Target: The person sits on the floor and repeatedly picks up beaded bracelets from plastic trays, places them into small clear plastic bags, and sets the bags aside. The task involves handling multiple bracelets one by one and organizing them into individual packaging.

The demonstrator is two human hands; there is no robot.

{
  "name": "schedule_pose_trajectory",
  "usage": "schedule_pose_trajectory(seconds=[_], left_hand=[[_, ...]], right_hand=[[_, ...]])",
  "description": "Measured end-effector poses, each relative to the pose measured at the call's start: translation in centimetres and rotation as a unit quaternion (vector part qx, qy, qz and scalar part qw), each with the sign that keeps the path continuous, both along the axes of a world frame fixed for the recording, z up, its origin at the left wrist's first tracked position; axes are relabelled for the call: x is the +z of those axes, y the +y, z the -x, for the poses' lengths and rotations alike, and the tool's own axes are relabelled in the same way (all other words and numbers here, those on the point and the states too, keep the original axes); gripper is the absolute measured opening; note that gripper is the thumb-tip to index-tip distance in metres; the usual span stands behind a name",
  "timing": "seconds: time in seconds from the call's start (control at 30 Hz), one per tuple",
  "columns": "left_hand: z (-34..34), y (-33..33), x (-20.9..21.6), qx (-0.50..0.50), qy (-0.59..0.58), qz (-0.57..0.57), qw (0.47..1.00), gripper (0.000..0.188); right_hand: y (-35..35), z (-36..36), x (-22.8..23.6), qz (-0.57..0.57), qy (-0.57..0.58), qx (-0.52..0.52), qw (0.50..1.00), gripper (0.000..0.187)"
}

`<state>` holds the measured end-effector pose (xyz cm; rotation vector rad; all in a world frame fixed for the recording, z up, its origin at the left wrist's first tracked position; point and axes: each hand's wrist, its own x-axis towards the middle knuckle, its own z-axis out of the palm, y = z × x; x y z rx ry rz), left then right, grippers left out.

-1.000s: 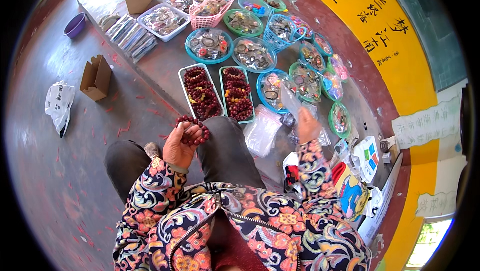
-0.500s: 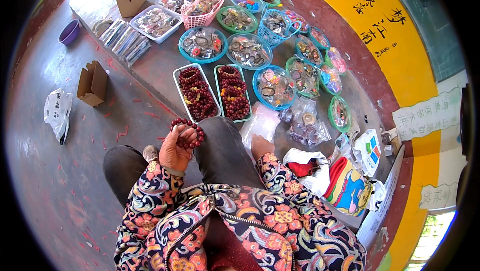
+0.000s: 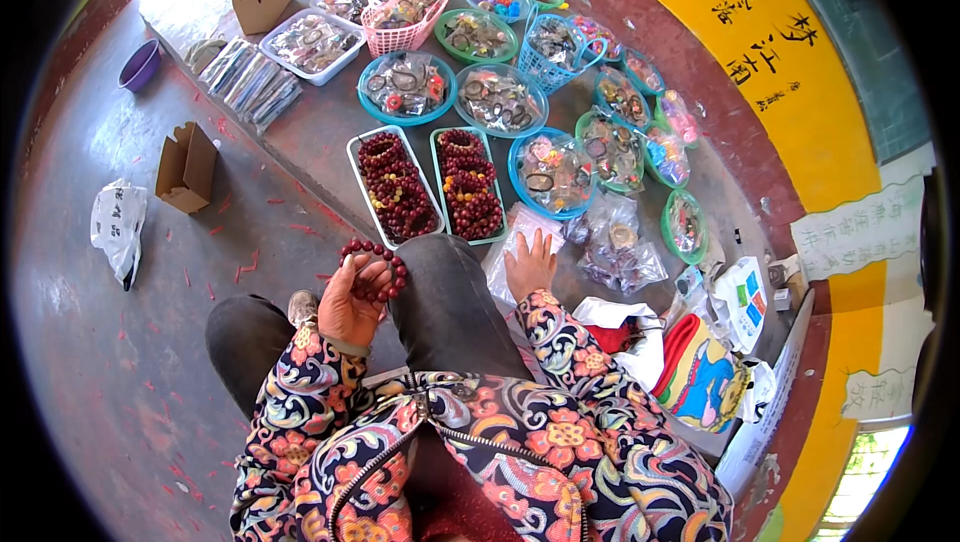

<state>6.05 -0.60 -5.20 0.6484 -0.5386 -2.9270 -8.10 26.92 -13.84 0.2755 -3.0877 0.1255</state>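
Observation:
A dark red bead bracelet hangs over the fingers of my left hand, held above my left thigh. My right hand lies palm down with its fingers spread on a stack of clear plastic bags, beside my right knee. It grips nothing that I can see. Just beyond my knee stand two shallow trays full of similar bracelets, a white-rimmed tray on the left and a green-rimmed tray on the right.
Several round baskets of bagged trinkets, such as a blue basket, spread beyond the trays. Loose packed bags and a colourful cloth bag lie at right. Cardboard boxes, a white plastic bag and a purple basin stand at left.
My right hand has moved slightly away from me over the plastic bags, and its curled fingers have spread out flat. The left hand keeps the bracelet in nearly the same place.

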Motion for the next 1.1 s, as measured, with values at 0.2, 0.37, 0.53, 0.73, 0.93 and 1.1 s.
schedule_pose_trajectory(seconds=[0.2,0.37,0.53,0.73,0.93,1.1], left_hand=[[0.0,0.3,0.3,0.008,-0.075,0.020,0.997,0.027],[0.4,0.6,0.7,0.003,-0.068,0.024,0.997,0.027],[0.3,0.4,-0.5,0.002,-0.050,0.008,0.999,0.028],[0.5,0.6,0.4,0.005,-0.088,0.027,0.996,0.029],[0.5,0.6,0.2,-0.005,-0.065,0.016,0.998,0.030],[0.4,0.8,1.2,-0.019,-0.048,-0.005,0.999,0.034]], right_hand=[[1.4,1.1,-4.6,-0.012,-0.026,-0.017,0.999,0.064],[2.1,1.5,-7.2,-0.035,-0.030,0.004,0.999,0.064],[2.0,1.7,-8.4,-0.053,-0.039,0.010,0.998,0.064],[2.0,1.9,-8.9,-0.053,-0.050,0.007,0.997,0.065],[1.6,2.3,-8.7,-0.063,-0.071,-0.001,0.995,0.064],[0.9,2.7,-7.1,-0.057,-0.150,-0.006,0.987,0.067]])
